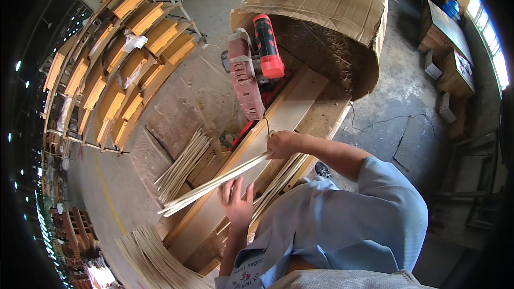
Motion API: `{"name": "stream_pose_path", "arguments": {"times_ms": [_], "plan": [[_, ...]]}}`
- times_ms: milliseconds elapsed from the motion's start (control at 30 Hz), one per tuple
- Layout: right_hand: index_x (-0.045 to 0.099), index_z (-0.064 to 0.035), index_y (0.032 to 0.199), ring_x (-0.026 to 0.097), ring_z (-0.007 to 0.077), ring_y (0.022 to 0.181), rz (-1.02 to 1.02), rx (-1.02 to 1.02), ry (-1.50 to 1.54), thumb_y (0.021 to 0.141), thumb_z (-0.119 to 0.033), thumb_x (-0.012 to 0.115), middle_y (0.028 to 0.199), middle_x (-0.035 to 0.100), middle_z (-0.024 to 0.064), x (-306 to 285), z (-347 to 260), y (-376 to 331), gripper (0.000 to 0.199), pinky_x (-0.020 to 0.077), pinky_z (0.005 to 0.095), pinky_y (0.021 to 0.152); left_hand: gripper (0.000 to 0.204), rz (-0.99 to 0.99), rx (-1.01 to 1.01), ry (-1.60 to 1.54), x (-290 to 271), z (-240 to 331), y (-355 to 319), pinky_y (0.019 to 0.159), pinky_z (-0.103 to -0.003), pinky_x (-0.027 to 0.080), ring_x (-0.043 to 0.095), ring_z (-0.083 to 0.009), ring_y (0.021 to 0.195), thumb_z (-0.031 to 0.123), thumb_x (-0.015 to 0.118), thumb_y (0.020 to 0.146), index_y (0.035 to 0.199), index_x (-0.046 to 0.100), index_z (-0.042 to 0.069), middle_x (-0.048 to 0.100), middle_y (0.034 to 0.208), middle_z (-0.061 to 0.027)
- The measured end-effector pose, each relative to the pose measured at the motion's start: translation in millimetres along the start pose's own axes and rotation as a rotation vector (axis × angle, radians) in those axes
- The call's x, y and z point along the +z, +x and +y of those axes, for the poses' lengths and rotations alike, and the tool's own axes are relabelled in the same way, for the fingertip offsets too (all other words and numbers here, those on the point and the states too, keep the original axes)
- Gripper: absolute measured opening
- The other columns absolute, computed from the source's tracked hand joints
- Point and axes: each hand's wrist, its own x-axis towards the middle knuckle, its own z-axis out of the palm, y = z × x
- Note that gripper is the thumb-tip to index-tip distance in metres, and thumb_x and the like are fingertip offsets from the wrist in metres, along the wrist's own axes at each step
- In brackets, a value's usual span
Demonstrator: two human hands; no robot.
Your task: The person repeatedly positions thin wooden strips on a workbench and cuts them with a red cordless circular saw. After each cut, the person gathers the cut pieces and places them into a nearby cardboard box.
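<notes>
The strips (214,186) lay slantwise above the board (297,99), a slim bundle with one end at the right hand (284,144), just below the saw (246,77), and the other reaching out past the board's left edge. They looked light, and probably stiff enough to carry their own length, though springy; being thin, they might have splintered under a sharp bend, and smooth sides could have let them slip over one another. The gathered end seemed the surest place to grip, with a loose second support near the middle to stop the far ends fanning. The right hand was closed around that near end, its forearm coming in from the right with the elbow bent outward. The left hand (235,200) rose from below, unclenched, fingers extended and thumb apart, right beside the strips' middle; whether its fingertips touched them, I could not tell.
</notes>
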Motion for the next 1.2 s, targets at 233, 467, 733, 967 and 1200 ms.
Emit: {"name": "stream_pose_path", "arguments": {"times_ms": [233,467,733,967,1200], "plan": [[0.081,-0.0024,0.083,0.077,0.0334,0.086,-0.096,-0.006,-0.108,0.089,-0.040,0.077,0.079,0.078,0.0132,-0.1,7.1,-1.7,0.038,0.0598,0.0480,0.082,0.049,-0.198,0.043,0.237,-4.9,-14.7,1.2,0.096,-0.050,0.049,0.064,-0.0347,0.110,0.031,0.082,0.089,0.131,0.068,0.009,0.068,0.122,-0.0107],[0.081,-0.0022,0.097,0.075,0.0379,0.101,-0.327,0.067,-0.066,0.085,-0.041,0.083,0.098,0.079,0.0174,2.5,0.0,3.2,0.041,0.0584,0.0485,0.089,0.034,-0.489,-0.072,0.189,17.4,-45.6,-35.8,0.077,-0.049,0.057,0.070,-0.0366,0.090,0.035,0.061,0.106,0.131,0.064,0.012,0.071,0.102,-0.0126],[0.071,-0.0138,0.115,0.048,0.0264,0.140,0.461,-0.155,-0.333,0.084,-0.033,0.081,0.138,0.057,0.0085,10.8,-37.2,-16.5,0.037,0.0349,0.0567,0.120,0.038,-0.698,-0.424,-0.023,26.3,-58.0,-14.2,0.075,-0.055,0.053,0.070,-0.0481,0.090,0.039,0.057,0.108,0.109,0.068,0.002,0.074,0.095,-0.0253],[0.065,-0.0089,0.131,0.046,0.0321,0.142,0.600,-0.028,-0.054,0.084,-0.029,0.080,0.148,0.052,0.0124,57.0,-47.4,-24.5,0.053,0.0448,0.0464,0.111,0.042,-0.851,-0.645,-0.483,42.7,-107.6,3.3,0.055,-0.040,0.046,0.064,-0.0250,0.061,0.036,0.054,0.112,0.105,0.071,-0.001,0.066,0.071,-0.0105],[0.046,-0.0052,0.158,0.021,0.0354,0.161,0.422,0.140,-0.130,0.090,-0.044,0.076,0.170,0.031,0.0179,75.8,-25.1,-7.6,0.084,0.0248,0.0592,0.128,0.043,-1.128,-1.080,-0.742,39.8,-115.8,34.0,0.044,-0.023,0.029,0.037,-0.0046,0.049,0.039,0.052,0.113,0.107,0.070,0.001,0.046,0.063,0.0043]]}}
